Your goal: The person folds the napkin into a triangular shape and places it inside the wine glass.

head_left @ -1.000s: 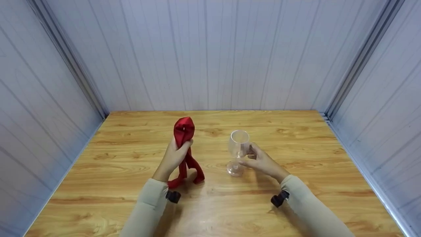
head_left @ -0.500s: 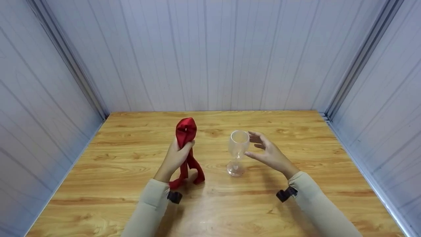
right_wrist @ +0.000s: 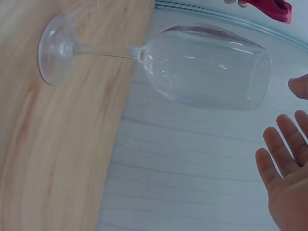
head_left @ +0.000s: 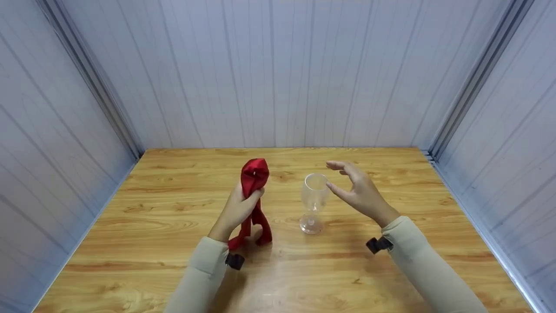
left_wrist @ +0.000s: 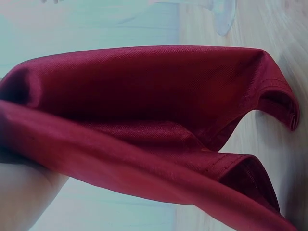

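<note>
A clear wine glass (head_left: 315, 198) stands upright on the wooden table, right of centre. Beside its rim is my right hand (head_left: 364, 194), thumb and fingers spread apart and holding nothing. In the right wrist view the bare palm (right_wrist: 293, 192) and the whole glass (right_wrist: 207, 67) show, with a gap between them. To the left of the glass, my left hand (head_left: 238, 209) grips a red cloth (head_left: 255, 174) around its middle. A bunched loop sticks up above the grip, and two tails hang down towards the table. The cloth (left_wrist: 144, 86) hides most of that hand in the left wrist view.
The wood-grain table (head_left: 173, 261) is bounded by a pale panelled wall (head_left: 278, 78) at the back and similar walls at both sides. A small black camera (head_left: 235, 261) sits on the left wrist, another dark camera (head_left: 378, 244) on the right.
My right hand has come away from the glass's bowl, rising and spreading its fingers near the rim. My left hand has shifted slightly right with the red cloth. The glass stays put.
</note>
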`<state>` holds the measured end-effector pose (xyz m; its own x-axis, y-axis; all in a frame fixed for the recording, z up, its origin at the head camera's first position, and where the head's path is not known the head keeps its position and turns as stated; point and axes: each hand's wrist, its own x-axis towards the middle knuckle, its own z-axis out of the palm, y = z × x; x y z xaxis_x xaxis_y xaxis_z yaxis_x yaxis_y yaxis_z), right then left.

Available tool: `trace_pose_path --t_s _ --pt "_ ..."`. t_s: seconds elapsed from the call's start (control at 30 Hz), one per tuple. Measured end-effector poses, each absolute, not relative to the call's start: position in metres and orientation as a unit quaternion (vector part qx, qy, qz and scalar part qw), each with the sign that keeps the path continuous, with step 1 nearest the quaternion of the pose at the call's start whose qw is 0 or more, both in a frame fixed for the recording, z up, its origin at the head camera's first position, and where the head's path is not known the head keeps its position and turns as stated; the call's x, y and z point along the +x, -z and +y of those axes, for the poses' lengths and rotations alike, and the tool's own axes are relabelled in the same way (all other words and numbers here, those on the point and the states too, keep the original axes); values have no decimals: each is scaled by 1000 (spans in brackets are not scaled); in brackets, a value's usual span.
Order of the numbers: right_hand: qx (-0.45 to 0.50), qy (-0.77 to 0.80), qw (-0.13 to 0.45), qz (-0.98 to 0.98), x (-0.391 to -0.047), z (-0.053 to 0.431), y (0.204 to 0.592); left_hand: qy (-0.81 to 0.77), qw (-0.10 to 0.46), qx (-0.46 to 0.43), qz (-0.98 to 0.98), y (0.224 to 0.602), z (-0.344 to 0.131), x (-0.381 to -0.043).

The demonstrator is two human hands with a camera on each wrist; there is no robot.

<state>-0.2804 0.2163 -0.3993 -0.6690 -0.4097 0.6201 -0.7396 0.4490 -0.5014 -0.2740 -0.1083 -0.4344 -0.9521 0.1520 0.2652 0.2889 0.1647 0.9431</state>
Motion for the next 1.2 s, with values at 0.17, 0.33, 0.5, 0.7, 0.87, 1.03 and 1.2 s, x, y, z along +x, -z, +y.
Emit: trace_pose_path --t_s 0.17,0.33,0.5,0.7,0.87,1.03,1.2 --pt "395 -326 257 -819 -284 206 387 588 66 -183 -785 435 -106 -275" --pt "426 -276 276 -816 -285 197 377 582 53 -209 -784 435 -101 -276" --pt "451 -223 295 -812 -287 187 370 576 44 -226 -784 433 -96 -276" --pt "499 -153 312 -794 -289 171 362 530 54 -259 -806 432 -91 -275" --pt "531 -65 324 -781 -288 158 353 522 44 -280 -804 433 -87 -277" --pt "547 5 348 -761 -286 146 350 519 28 -301 -799 433 -82 -276" --pt "567 25 352 -744 -285 139 349 514 15 -310 -800 433 -79 -276"
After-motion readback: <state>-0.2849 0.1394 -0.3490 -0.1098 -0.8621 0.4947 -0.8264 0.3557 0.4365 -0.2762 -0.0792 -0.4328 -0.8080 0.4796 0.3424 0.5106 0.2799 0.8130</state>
